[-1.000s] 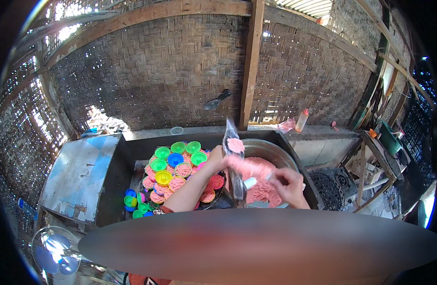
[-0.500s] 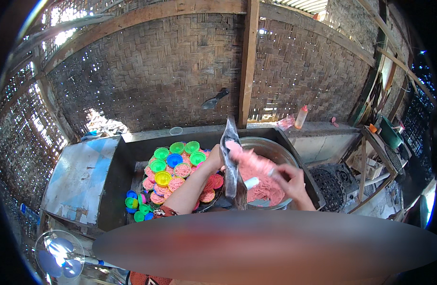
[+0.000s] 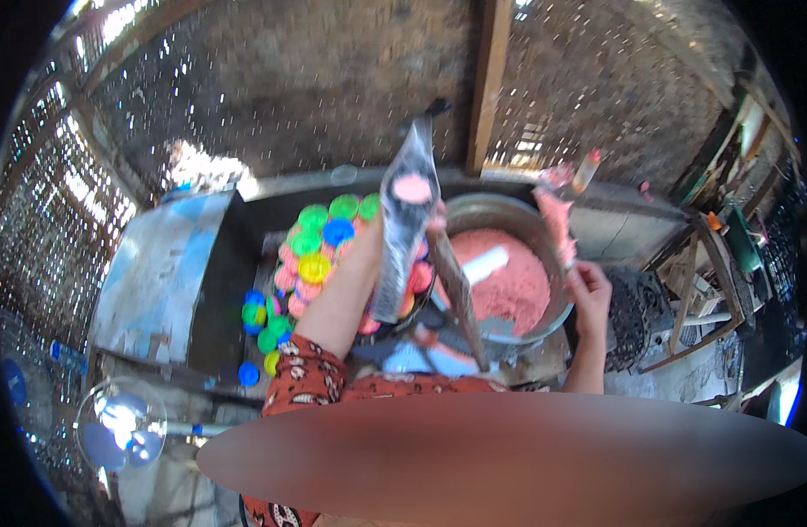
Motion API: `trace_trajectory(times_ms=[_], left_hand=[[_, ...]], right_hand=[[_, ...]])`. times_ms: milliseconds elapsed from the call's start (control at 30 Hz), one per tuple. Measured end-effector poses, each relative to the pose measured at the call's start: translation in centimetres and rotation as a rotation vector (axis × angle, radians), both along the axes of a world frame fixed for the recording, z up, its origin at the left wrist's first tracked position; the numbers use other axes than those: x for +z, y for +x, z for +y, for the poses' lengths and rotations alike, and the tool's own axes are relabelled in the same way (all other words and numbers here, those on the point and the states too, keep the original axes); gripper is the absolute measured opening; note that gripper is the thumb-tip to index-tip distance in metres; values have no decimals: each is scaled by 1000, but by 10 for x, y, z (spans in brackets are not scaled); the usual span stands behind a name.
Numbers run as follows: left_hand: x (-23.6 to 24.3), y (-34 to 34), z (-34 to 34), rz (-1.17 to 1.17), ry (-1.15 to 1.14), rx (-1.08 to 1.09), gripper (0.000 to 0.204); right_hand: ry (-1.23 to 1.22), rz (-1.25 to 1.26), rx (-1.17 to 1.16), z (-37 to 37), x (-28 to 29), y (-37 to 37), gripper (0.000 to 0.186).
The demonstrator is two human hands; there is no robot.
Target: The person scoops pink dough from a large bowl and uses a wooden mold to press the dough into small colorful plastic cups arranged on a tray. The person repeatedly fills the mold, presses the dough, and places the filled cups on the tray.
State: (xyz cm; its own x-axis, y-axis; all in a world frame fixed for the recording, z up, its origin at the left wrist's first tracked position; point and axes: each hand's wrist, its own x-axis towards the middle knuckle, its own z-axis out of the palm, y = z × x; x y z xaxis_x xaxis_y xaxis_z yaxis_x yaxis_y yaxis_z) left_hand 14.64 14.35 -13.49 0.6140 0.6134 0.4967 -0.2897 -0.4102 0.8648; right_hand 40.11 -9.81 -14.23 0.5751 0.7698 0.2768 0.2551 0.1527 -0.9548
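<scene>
My left hand (image 3: 436, 221), mostly hidden, is closed round a clear plastic bag (image 3: 396, 250) held upright, with a pink lump near its top. A long, narrow brown piece (image 3: 461, 294) slants beside that hand; its kind is unclear. My right hand (image 3: 590, 288) is raised at the basin's right rim, fingers pinched on the lower end of a tool coated in pink mixture (image 3: 557, 227). Below, more pink mixture (image 3: 522, 294) fills part of a round metal basin (image 3: 557, 307), where a white tube-like piece (image 3: 487, 263) lies.
Left of the basin, green, blue and yellow cups (image 3: 314, 267) sit among pink-filled ones, partly behind my left forearm. Loose cups (image 3: 249, 374) lie beside a blue-white box (image 3: 153, 281). A red-capped bottle (image 3: 586, 172) stands on the back ledge, near a black stove (image 3: 636, 316).
My right hand has moved from over the basin up and right, lifting the pink-coated tool upright. The plastic bag has moved left and tilted, and the head view has shifted.
</scene>
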Motion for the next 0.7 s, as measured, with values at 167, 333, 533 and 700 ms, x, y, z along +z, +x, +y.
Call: trace_trajectory(times_ms=[167,333,533,700], left_hand=[[29,-63,-24,-482,-250,-16,22],[37,-115,-45,-794,-373,-22,20],[35,-179,-71,-1040,-395,70,16],[27,-222,-92,-1042,-338,281,12]], right_hand=[[-619,-655,-285,-18,-17,1,26],[-298,-820,186,-5,-46,-65,16],[-462,-772,753,21,-195,-140,16],[-816,-607,921,48,-248,-175,29]])
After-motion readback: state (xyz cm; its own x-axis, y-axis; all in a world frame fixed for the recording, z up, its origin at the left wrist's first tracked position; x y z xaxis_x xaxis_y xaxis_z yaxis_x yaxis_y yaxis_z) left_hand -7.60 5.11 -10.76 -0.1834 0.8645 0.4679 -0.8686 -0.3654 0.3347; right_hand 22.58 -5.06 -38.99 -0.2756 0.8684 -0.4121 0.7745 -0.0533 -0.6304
